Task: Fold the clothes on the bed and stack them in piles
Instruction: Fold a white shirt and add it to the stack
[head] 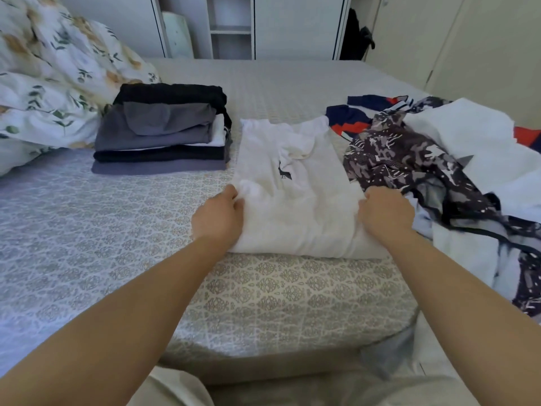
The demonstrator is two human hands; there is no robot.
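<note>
The white cotton T-shirt with a small dark print [288, 183] lies flat in the middle of the bed, folded into a long strip that runs away from me, its near end doubled over into a thick fold. My left hand [218, 213] grips the left edge of that near fold, fingers curled into the cloth. My right hand [386, 212] has the right edge the same way, knuckles up and fingers tucked round the fabric. Both forearms reach out bare from the bottom of the view.

Just left of the shirt sits the folded pile of black, grey and white clothes [162, 133], stacked neatly, with a grey piece on top and a purple-grey one at the base. On the right, touching the shirt's edge, sprawls the unfolded heap of dark patterned fabric and white garments [424, 159], with a navy, red and white piece [351, 118] poking out behind it.

All of it rests on the grey bedspread with a repeating leaf-shaped pattern [278, 288]. A floral white duvet [49, 83] is bunched at far left. Beyond the bed stands a white wardrobe with open shelves [231, 27].
</note>
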